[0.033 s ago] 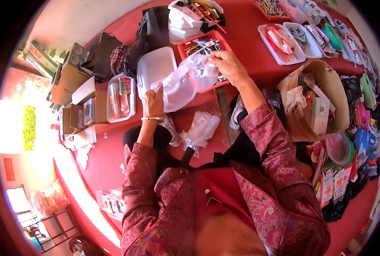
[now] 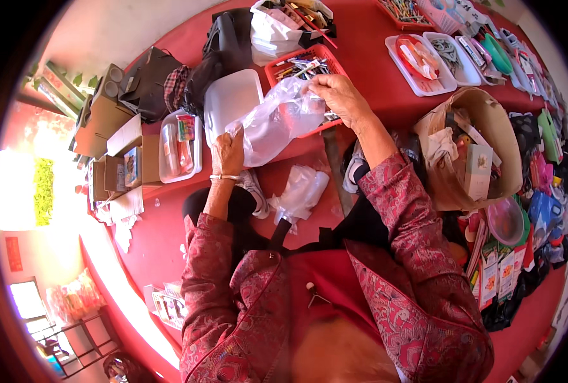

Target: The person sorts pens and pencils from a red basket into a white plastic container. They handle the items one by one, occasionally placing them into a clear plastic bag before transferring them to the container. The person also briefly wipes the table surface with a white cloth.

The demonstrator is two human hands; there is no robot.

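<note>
A thin, see-through plastic bag (image 2: 270, 131) is stretched between my two hands, in front of a red basket of pens (image 2: 308, 64). My left hand (image 2: 227, 152), with a bangle at the wrist, is closed on the bag's lower left end. At the upper right end, my right hand (image 2: 340, 97) pinches the bag's edge between thumb and fingers. Behind the bag lies an upright-rimmed, translucent plastic tray (image 2: 233, 96), partly covered by it. Below my hands, on the red surface between my feet, rests a whitish plastic-wrapped bundle (image 2: 302, 191) with a dark end.
To the right stands an open cardboard box (image 2: 424, 185) of mixed items, beside a heap of packets. Trays, one with an orange-red package (image 2: 418, 60), line the far right. On the left are a small white tray (image 2: 197, 153), cardboard boxes (image 2: 130, 167) and black bags (image 2: 148, 86).
</note>
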